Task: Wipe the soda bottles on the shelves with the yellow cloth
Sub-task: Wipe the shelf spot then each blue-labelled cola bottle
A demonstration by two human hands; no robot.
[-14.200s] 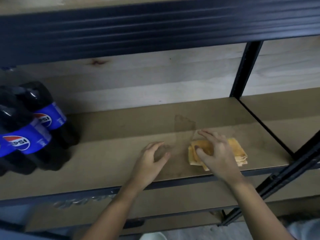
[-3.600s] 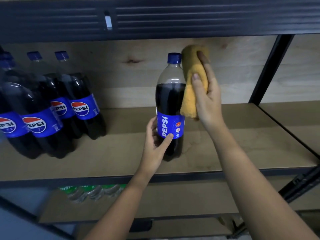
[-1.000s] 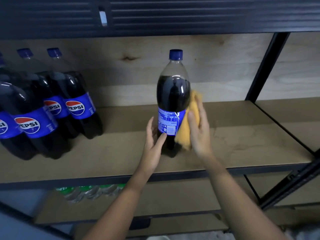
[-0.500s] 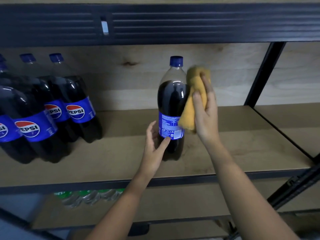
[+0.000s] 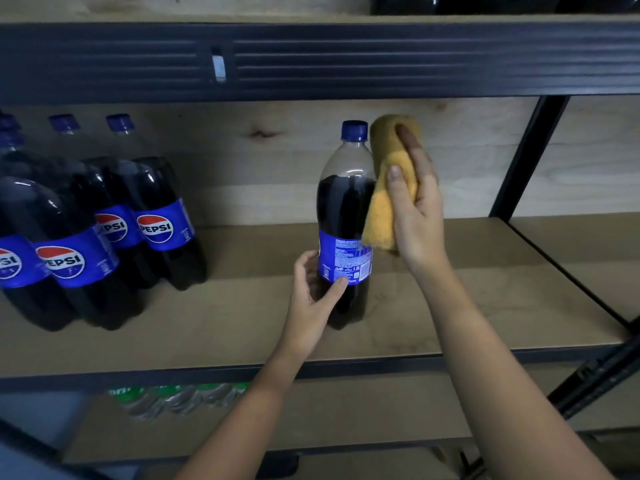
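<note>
One bottle is being wiped; it stands upright on the middle shelf, apart from the rest. The yellow cloth is pressed against its upper right side, from the cap level down to the label top. The cloth is gripped by the right hand, fingers curled round it. The bottle's lower part is steadied by the left hand, thumb on the label and fingers wrapped behind.

Progress is judged early: one bottle mid-wipe. The bottle group at left is untouched now and probably left to do; whether any of it is already wiped cannot be told. Green-labelled bottles are seen on the shelf below, dark bottle bases on the shelf above.

Shelves are bare wood boards on a dark metal frame, with a plywood back. Lighting is dim.
</note>
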